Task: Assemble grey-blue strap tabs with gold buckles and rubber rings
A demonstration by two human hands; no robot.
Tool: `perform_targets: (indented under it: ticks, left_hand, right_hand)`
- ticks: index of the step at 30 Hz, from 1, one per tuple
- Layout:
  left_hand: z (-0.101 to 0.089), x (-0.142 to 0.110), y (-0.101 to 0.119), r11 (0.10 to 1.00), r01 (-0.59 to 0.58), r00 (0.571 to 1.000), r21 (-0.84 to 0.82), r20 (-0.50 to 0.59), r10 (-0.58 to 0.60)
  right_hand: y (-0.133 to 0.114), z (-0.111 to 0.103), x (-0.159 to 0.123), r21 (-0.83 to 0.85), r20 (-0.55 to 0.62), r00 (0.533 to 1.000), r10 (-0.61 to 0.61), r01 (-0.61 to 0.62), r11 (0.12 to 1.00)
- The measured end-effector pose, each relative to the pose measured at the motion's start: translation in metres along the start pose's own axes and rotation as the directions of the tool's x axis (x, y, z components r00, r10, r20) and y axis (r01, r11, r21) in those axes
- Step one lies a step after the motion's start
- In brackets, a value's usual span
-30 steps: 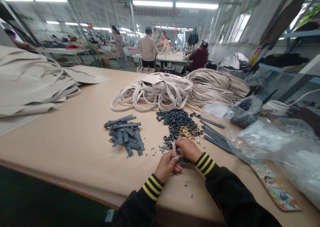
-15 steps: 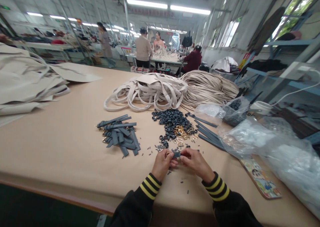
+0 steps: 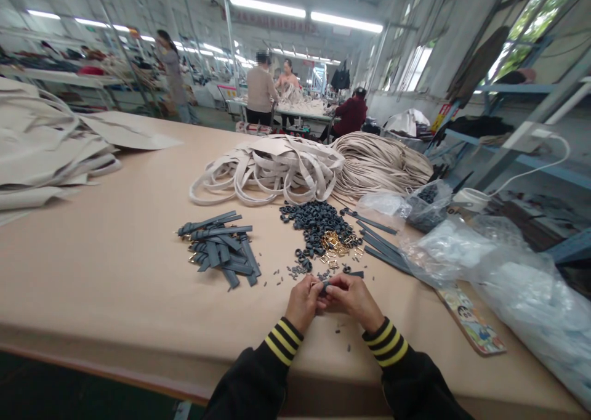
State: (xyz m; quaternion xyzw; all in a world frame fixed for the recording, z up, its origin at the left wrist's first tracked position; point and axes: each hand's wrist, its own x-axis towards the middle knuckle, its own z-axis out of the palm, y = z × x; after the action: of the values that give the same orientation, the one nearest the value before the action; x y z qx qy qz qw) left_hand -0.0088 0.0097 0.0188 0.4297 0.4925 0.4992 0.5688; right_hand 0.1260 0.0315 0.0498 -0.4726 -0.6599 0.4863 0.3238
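Observation:
My left hand (image 3: 303, 301) and my right hand (image 3: 356, 297) meet close together over the tan table (image 3: 115, 247), near its front edge. Both have their fingers curled and pinched round a small dark grey strap piece (image 3: 325, 287) held between them. Just beyond the hands lie a pile of dark grey loops (image 3: 318, 222) and a small heap of gold buckles (image 3: 336, 244). A stack of finished grey straps (image 3: 221, 246) lies to the left of the hands. Long grey strips (image 3: 381, 242) lie to the right.
Cream straps (image 3: 272, 167) and a coil of cream cord (image 3: 383, 161) lie further back. Clear plastic bags (image 3: 498, 266) crowd the right side, beside a printed card (image 3: 471, 321). Cream fabric sheets (image 3: 50, 149) are stacked at far left. Several people work at tables behind.
My right hand came back from the buckle heap and joined the left. Both hands now sit tighter together on the strap piece, and the view has shifted slightly.

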Motion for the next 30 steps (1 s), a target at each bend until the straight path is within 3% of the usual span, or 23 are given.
perform_targets:
  ticks: [5, 10, 16, 19, 21, 25, 30]
  left_hand:
    - [-0.001, -0.002, -0.001, 0.995, -0.05, 0.999, 0.081, -0.008, 0.051]
    - [0.001, -0.006, 0.01, 0.998, -0.005, 0.998, 0.07, 0.056, 0.001]
    - [0.003, -0.006, 0.01, 0.997, 0.073, 0.989, -0.031, 0.133, -0.069]
    - [0.004, -0.005, 0.012, 0.997, 0.071, 0.991, -0.026, 0.114, -0.068]
    - [0.005, -0.006, 0.015, 0.998, 0.058, 0.991, 0.002, 0.121, -0.058]
    - [0.006, -0.009, 0.018, 0.997, 0.053, 0.985, 0.051, 0.159, -0.06]
    - [0.006, -0.008, 0.013, 0.994, 0.05, 0.97, 0.101, 0.23, -0.072]
  right_hand:
    - [0.001, 0.005, 0.005, -0.111, -0.02, 0.999, -0.032, 0.029, 0.993]
    - [-0.005, 0.004, 0.001, -0.187, -0.028, 0.999, -0.038, 0.032, 0.982]
    - [-0.024, -0.022, -0.017, -0.22, 0.222, 0.966, -0.131, 0.18, 0.959]
    - [-0.023, -0.044, -0.018, -0.469, 0.051, 0.973, -0.225, 0.222, 0.855]
    - [-0.017, -0.054, -0.016, -0.585, 0.006, 0.961, -0.278, 0.229, 0.778]
    - [-0.011, -0.058, -0.014, -0.63, 0.256, 0.961, -0.107, 0.25, 0.735]
    - [-0.014, -0.053, -0.016, -0.402, 0.437, 0.898, 0.058, 0.137, 0.906]
